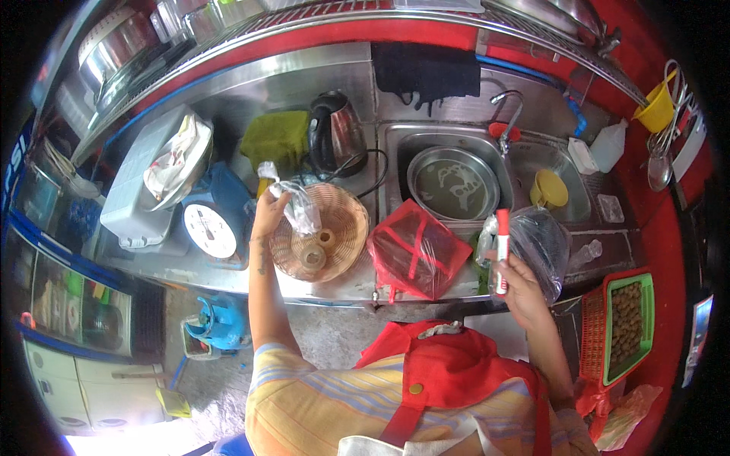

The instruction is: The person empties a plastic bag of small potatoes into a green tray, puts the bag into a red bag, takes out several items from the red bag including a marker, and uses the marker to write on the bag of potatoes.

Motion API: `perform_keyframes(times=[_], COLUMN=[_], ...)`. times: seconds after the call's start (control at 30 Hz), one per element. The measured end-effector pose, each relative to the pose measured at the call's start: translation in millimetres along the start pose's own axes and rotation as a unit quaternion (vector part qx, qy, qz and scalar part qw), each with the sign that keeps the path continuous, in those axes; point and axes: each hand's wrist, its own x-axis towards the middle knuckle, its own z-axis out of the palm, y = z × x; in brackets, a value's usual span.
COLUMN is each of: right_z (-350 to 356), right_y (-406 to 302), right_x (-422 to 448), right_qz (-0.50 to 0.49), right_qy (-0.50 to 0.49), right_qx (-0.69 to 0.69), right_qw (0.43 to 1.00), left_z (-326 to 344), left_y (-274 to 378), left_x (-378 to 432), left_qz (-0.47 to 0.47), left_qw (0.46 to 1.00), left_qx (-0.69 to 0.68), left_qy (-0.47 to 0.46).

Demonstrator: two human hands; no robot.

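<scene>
My left hand [269, 214] grips a clear plastic bag [302, 214] with whitish contents, held above a round wicker basket [348, 239]. Inside the basket lie rolls of tape [312, 257]. Upright in my right hand [522, 288] is a red-capped white marker [502, 251]. Just behind that hand is a clear plastic bag [542, 242] with dark contents; whether my fingers also touch it cannot be told. Between my hands, a red plastic bag [419, 251] lies on the steel counter near its front edge.
A dial scale [210, 231], a grey plastic bin [140, 194] and an electric kettle [337, 134] stand to the left. A steel basin [453, 182] of cloudy water sits in the sink, with a yellow mug [548, 189] beyond. At right is a green-and-red basket [644, 336]; a blue gas cylinder [222, 325] stands below.
</scene>
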Motion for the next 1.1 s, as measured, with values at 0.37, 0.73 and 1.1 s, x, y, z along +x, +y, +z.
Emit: perform_keyframes(times=[0.37, 0.73, 1.1], right_z=[192.6, 61.6, -161.8], right_y=[48.9, 40.1, 46.7], right_x=[125.1, 70.3, -238.8], right_qz=[0.087, 0.010, -0.091], right_qy=[-0.318, -0.345, 0.356], right_qx=[-0.143, -0.146, -0.001], right_qw=[0.933, 0.927, 0.930], left_z=[7.2, 48.2, -10.8], left_y=[-33.9, -52.3, -64.0], left_x=[7.9, -61.1, -26.7], left_qz=[-0.049, -0.012, -0.140], left_qw=[0.949, 0.810, 0.784], left_qx=[0.293, 0.580, 0.595], left_qy=[-0.104, -0.086, -0.111])
